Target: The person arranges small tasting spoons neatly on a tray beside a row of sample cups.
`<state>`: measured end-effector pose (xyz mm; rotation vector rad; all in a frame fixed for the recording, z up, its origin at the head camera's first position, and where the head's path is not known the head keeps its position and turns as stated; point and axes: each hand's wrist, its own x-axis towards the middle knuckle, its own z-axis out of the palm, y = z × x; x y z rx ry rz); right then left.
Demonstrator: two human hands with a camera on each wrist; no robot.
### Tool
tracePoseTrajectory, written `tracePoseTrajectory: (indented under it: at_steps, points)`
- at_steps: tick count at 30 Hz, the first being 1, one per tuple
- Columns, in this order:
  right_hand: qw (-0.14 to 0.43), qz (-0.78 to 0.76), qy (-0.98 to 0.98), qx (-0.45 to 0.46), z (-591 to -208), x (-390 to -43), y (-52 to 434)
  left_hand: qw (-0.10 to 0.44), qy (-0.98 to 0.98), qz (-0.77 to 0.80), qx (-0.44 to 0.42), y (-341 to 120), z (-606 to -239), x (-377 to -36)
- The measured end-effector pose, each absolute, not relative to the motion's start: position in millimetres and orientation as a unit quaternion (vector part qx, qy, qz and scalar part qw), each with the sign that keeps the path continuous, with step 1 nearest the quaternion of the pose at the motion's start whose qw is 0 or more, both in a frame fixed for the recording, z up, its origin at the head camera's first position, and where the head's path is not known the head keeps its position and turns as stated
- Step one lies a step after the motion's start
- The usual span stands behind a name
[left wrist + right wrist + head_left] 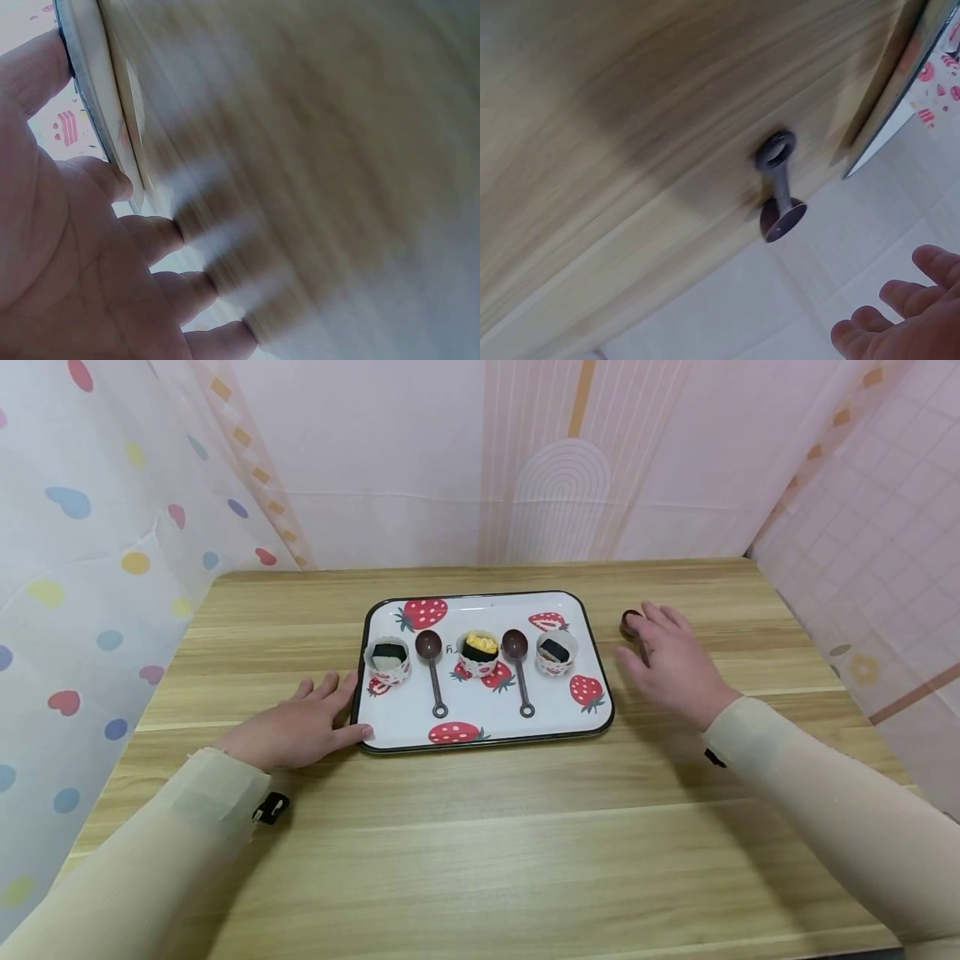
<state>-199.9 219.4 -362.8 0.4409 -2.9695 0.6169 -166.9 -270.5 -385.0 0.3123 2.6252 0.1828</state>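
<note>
Brown spoon (pixel 632 628) lies flat on the counter (pixel 480 827), just right of the tray (pixel 600 693). Long axis runs near-to-far: bowl at the far end, ringed handle end toward the person. Right hand (pixel 675 664) hovers over it, fingers spread and relaxed, gripping nothing; the spoon sits under the fingertips. Left hand (pixel 296 731) lies flat and open, thumb touching the tray's near-left corner.

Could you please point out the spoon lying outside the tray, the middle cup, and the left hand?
spoon (pixel 780 196): right wrist view, on its handle.
middle cup (pixel 479 654): head view, on its filling.
left hand (pixel 288 732): head view, back of hand.
</note>
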Motion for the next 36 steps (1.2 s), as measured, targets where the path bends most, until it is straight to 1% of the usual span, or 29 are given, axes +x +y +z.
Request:
tracePoseTrajectory:
  at_steps: [10,19,36]
  points:
    - [0.02,0.145,-0.977,0.154,-368.7,-204.6,232.8,0.248,0.96,0.067,0.11,-269.6,-383.7,-167.2]
    - [-0.023,0.109,-0.983,0.143,-372.8,-206.6,237.5,0.248,0.96,0.066,0.109,-269.8,-384.2,-167.6]
    - [-0.064,0.07,-0.985,0.147,-376.3,-200.5,248.4,0.24,0.962,0.059,0.113,-269.8,-385.9,-167.2]
